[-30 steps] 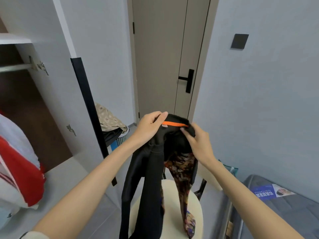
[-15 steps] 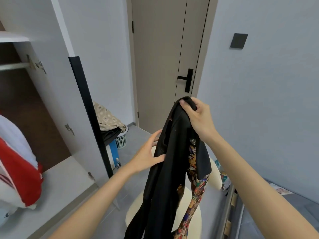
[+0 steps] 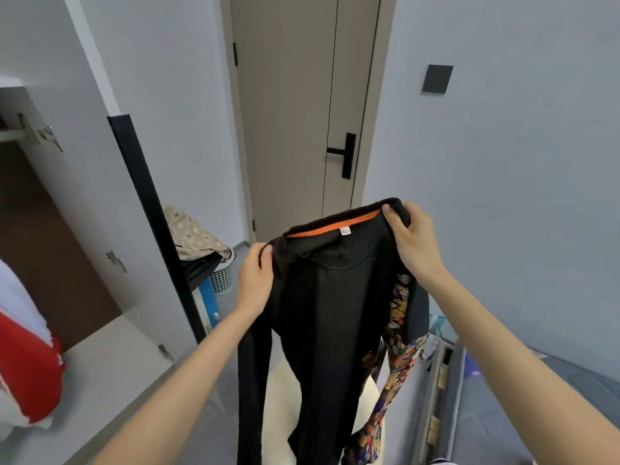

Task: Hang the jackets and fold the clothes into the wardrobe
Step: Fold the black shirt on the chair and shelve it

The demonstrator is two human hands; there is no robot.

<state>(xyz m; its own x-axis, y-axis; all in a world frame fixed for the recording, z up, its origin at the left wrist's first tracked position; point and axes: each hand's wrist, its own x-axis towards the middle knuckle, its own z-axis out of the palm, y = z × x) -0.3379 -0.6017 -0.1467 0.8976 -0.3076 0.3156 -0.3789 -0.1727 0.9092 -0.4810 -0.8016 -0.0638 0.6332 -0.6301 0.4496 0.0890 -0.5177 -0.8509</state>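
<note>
1. left hand (image 3: 256,280) pinches the left end of the black garment's (image 3: 328,313) top band; fingers curled over the edge, thumb in front.
2. right hand (image 3: 414,243) grips the right end of the same band, higher than the left; thumb on the near side, fingers wrapped behind the cloth.
3. band stretched between the two hands, tilted up to the right. orange lining (image 3: 335,226) shows along its inner edge, with a small white tag at the middle.
4. black garment held in the air in front of the person, mid-frame, outside the wardrobe (image 3: 84,196). it hangs long and straight, and its lower end runs out of the bottom of the frame.
5. patterned cloth (image 3: 399,364), many colours, hangs just behind the black garment on its right side, partly covered by it. cannot tell if the two are joined.
6. cream seat (image 3: 281,367) below the hanging cloth, seen on both sides of it.
7. wardrobe on the left stands open, with a brown interior. a red and white garment (image 3: 30,364) is at the far left edge, inside it.
8. basket (image 3: 223,275) on the floor past the wardrobe door, a beige printed cloth (image 3: 191,234) heaped on top.
9. closed door (image 3: 295,112) straight ahead with a black handle (image 3: 345,156); a dark square plate (image 3: 437,78) on the wall to its right.
10. grey bed (image 3: 536,397) at lower right.
</note>
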